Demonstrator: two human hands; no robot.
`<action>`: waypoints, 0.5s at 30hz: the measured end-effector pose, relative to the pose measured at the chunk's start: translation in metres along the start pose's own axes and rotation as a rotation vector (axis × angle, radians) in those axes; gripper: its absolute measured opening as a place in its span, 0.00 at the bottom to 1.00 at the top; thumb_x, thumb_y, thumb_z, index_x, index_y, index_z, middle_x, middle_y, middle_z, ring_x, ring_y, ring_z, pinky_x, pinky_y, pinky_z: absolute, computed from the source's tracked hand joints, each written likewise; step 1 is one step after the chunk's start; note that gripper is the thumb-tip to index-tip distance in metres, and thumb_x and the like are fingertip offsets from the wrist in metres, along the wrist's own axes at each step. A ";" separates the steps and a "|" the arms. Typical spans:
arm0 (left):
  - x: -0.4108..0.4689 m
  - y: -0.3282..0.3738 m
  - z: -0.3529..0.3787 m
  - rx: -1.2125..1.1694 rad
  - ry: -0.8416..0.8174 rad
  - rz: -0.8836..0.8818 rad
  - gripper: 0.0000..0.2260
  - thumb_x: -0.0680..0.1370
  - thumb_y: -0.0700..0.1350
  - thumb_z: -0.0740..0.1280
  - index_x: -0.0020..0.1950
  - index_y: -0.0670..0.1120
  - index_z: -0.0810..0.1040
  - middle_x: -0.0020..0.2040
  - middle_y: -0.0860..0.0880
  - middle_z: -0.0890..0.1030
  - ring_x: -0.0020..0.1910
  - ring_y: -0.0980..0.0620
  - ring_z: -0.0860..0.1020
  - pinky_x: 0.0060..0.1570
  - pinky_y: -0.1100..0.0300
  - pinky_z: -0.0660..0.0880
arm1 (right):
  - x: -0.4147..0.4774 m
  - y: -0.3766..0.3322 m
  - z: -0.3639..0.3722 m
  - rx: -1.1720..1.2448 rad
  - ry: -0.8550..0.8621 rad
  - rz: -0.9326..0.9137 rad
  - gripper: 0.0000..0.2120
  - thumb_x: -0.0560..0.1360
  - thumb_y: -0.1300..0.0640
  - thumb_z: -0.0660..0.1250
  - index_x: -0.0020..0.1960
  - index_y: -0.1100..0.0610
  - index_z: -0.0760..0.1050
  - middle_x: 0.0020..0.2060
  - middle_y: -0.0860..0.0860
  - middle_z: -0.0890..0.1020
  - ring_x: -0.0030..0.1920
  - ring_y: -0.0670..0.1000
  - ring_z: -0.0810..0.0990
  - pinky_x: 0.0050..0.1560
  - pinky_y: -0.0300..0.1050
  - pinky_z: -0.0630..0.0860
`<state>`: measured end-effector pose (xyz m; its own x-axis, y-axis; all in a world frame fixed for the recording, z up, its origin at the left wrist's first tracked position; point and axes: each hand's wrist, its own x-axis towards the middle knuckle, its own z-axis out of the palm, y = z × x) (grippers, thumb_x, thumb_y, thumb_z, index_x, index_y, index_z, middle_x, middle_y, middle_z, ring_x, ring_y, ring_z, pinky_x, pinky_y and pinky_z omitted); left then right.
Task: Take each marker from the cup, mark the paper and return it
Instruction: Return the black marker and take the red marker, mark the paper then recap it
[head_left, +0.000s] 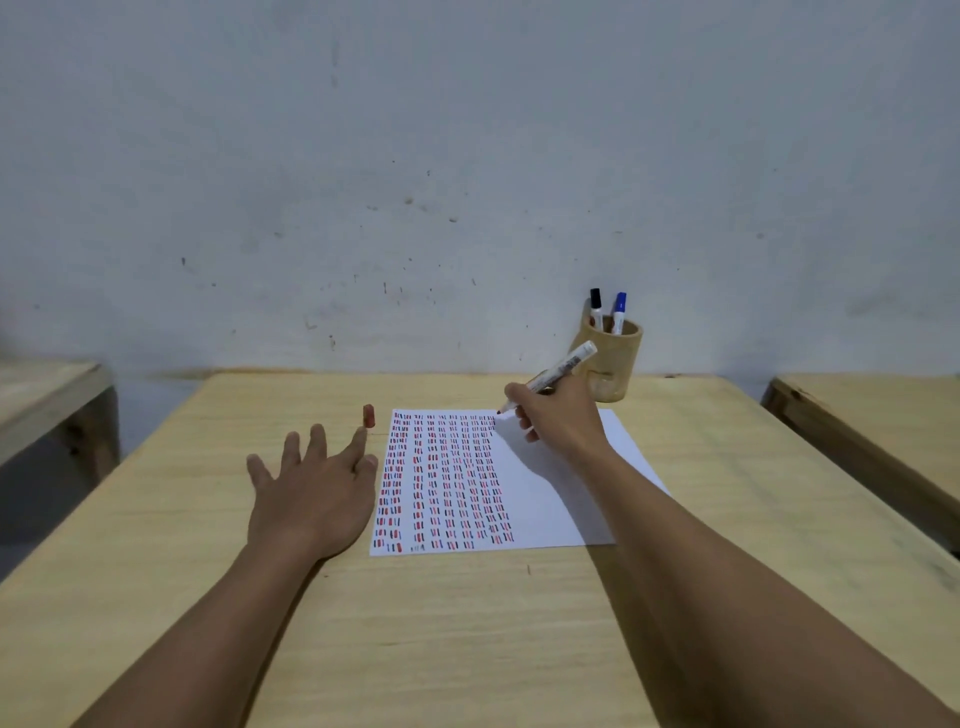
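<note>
The left hand (311, 493) lies flat on the bench (467, 623) with fingers spread, holding nothing, a red cap (369, 415) standing just beyond its fingertips. The right hand (558, 415) hides the middle of the uncapped marker (563, 366) it grips, tip at the far edge of the paper (545, 499), whose small dashes blur. At far right the wooden cup (615, 364) holds a black marker (596, 309) and a blue marker (618, 313), their lower halves hidden inside.

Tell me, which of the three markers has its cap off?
The marker in the right hand, tip at the paper. The black-capped marker and blue-capped marker stand capped in the cup.
</note>
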<state>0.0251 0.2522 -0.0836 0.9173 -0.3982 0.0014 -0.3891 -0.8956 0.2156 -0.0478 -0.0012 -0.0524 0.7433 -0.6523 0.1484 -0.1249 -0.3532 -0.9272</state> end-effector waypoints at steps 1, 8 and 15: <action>0.000 0.000 0.000 -0.004 -0.003 0.001 0.26 0.82 0.60 0.42 0.81 0.62 0.49 0.83 0.46 0.48 0.82 0.42 0.43 0.75 0.33 0.40 | 0.000 0.005 0.002 -0.032 0.006 0.000 0.10 0.72 0.55 0.71 0.38 0.61 0.80 0.28 0.51 0.83 0.27 0.49 0.80 0.32 0.45 0.79; 0.001 0.000 0.001 -0.002 -0.005 0.003 0.26 0.82 0.60 0.42 0.81 0.62 0.48 0.83 0.46 0.47 0.82 0.42 0.43 0.75 0.33 0.40 | -0.001 0.020 0.011 -0.126 0.032 -0.041 0.14 0.72 0.53 0.72 0.35 0.62 0.79 0.27 0.51 0.83 0.29 0.49 0.80 0.32 0.44 0.74; 0.000 0.000 0.000 0.003 -0.002 0.002 0.26 0.82 0.59 0.42 0.81 0.62 0.49 0.83 0.45 0.48 0.82 0.41 0.44 0.75 0.33 0.41 | 0.001 0.023 0.013 -0.119 0.055 -0.051 0.14 0.72 0.54 0.72 0.34 0.64 0.79 0.28 0.54 0.83 0.30 0.50 0.80 0.32 0.43 0.74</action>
<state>0.0245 0.2520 -0.0832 0.9163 -0.4004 0.0000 -0.3913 -0.8955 0.2122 -0.0415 -0.0014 -0.0784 0.7139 -0.6661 0.2159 -0.1673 -0.4618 -0.8711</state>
